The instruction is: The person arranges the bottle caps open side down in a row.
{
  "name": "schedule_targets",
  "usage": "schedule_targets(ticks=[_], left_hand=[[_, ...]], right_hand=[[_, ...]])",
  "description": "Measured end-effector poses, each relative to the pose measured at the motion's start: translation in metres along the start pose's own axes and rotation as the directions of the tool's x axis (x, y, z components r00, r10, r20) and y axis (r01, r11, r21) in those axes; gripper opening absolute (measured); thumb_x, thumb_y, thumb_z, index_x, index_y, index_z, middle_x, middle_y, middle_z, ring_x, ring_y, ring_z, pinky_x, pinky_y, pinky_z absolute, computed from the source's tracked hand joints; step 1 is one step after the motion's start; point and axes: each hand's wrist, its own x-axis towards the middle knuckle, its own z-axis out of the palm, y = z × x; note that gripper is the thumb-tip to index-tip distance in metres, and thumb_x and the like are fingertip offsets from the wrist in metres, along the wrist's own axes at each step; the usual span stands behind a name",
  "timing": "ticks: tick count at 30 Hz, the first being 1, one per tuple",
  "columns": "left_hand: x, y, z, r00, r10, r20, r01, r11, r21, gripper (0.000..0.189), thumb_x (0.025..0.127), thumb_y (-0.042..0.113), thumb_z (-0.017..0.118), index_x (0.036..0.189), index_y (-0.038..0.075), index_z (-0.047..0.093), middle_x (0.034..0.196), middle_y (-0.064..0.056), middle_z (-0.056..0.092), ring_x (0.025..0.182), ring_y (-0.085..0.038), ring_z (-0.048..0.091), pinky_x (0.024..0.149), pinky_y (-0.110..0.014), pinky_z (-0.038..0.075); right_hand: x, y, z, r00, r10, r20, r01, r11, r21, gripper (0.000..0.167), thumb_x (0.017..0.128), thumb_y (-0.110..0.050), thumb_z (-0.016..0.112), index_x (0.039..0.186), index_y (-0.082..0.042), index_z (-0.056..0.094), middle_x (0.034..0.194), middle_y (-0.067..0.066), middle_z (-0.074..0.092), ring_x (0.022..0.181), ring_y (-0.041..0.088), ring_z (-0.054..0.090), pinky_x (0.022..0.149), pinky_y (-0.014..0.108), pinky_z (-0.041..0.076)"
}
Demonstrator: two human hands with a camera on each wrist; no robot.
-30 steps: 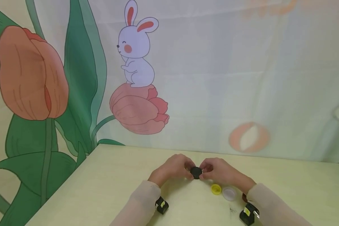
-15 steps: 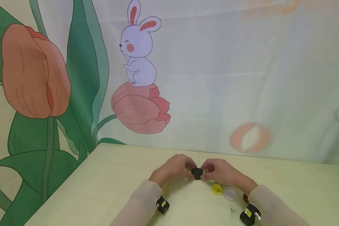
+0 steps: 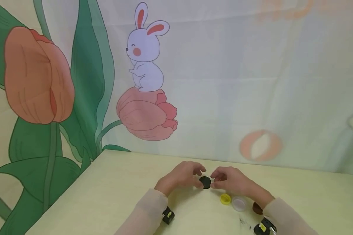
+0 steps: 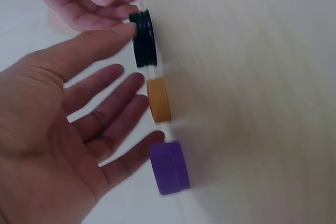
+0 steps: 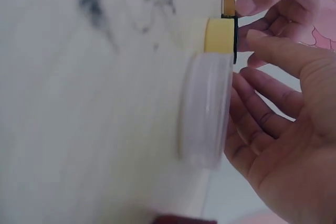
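A round black bottle cap point(image 3: 205, 182) lies on the table between both hands, its side ridged in the left wrist view. My left hand point(image 3: 182, 176) is beside it, thumb at its edge and the other fingers spread loosely. My right hand point(image 3: 235, 182) has its thumb and fingers parted just to the cap's right; whether the thumb touches it is unclear. In the left wrist view, an orange cap point(image 4: 159, 100) and a purple cap point(image 4: 169, 168) stand in a row by the left fingers; the hand hides both in the head view.
Near the right hand lie a yellow cap point(image 3: 225, 198), a wide translucent cap point(image 3: 239, 204) and a brown cap point(image 3: 258, 208) partly under the wrist. Dark smudges mark the tabletop point(image 3: 206, 218). A printed cloth point(image 3: 217, 81) hangs behind the table.
Earlier both hands pinched the black cap from either side. Now their fingers have spread, and the right hand has drawn slightly right, uncovering more of the brown cap.
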Motion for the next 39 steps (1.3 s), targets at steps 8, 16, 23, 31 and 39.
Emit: schedule_targets(ticks=[8,16,23,31,39], left_hand=[[-0.004,0.01,-0.005,0.995,0.056,-0.081,-0.056,0.998,0.002,0.044,0.089,0.02,0.089,0.129,0.011,0.074,0.118,0.0,0.075,0.116,-0.022,0.068,0.098,-0.034,0.053],[-0.007,0.027,-0.001,0.993,0.092,-0.077,-0.094,0.996,-0.011,0.041,0.089,0.019,0.089,0.126,0.011,0.075,0.116,0.002,0.076,0.112,-0.014,0.069,0.098,-0.03,0.053],[-0.012,0.041,0.004,0.993,0.116,-0.031,-0.117,0.993,-0.032,0.043,0.087,0.017,0.09,0.127,0.009,0.075,0.111,-0.001,0.076,0.094,-0.006,0.071,0.083,-0.02,0.054],[-0.019,0.049,0.013,0.992,0.124,0.01,-0.124,0.991,-0.043,0.041,0.087,0.017,0.091,0.124,0.008,0.075,0.107,-0.001,0.075,0.095,-0.014,0.072,0.079,-0.02,0.054],[-0.019,0.052,0.022,0.989,0.145,0.041,-0.145,0.989,-0.019,0.038,0.085,0.021,0.092,0.119,0.011,0.078,0.104,0.006,0.075,0.09,-0.005,0.069,0.079,-0.018,0.053]], right_hand=[[-0.013,-0.008,-0.005,1.0,0.003,-0.018,-0.003,1.0,-0.027,0.029,0.095,-0.025,0.082,0.116,-0.007,0.072,0.095,-0.004,0.069,0.091,0.016,0.065,0.084,0.04,0.053],[-0.028,-0.011,-0.014,0.999,-0.029,-0.021,0.028,0.999,-0.038,0.029,0.096,-0.026,0.081,0.117,-0.008,0.072,0.101,-0.005,0.07,0.094,0.017,0.065,0.084,0.042,0.054],[-0.039,-0.005,-0.017,0.999,-0.04,-0.012,0.039,0.998,-0.041,0.031,0.096,-0.027,0.081,0.118,-0.009,0.072,0.106,-0.002,0.07,0.094,0.017,0.065,0.08,0.038,0.054],[-0.052,-0.004,-0.02,0.998,-0.068,-0.01,0.067,0.995,-0.076,0.031,0.094,-0.028,0.083,0.117,-0.011,0.073,0.109,-0.002,0.071,0.097,0.016,0.064,0.08,0.035,0.054],[-0.065,-0.003,-0.023,0.999,-0.041,0.017,0.042,0.995,-0.088,0.031,0.092,-0.024,0.084,0.115,-0.009,0.072,0.105,-0.003,0.07,0.095,0.016,0.063,0.079,0.033,0.053]])
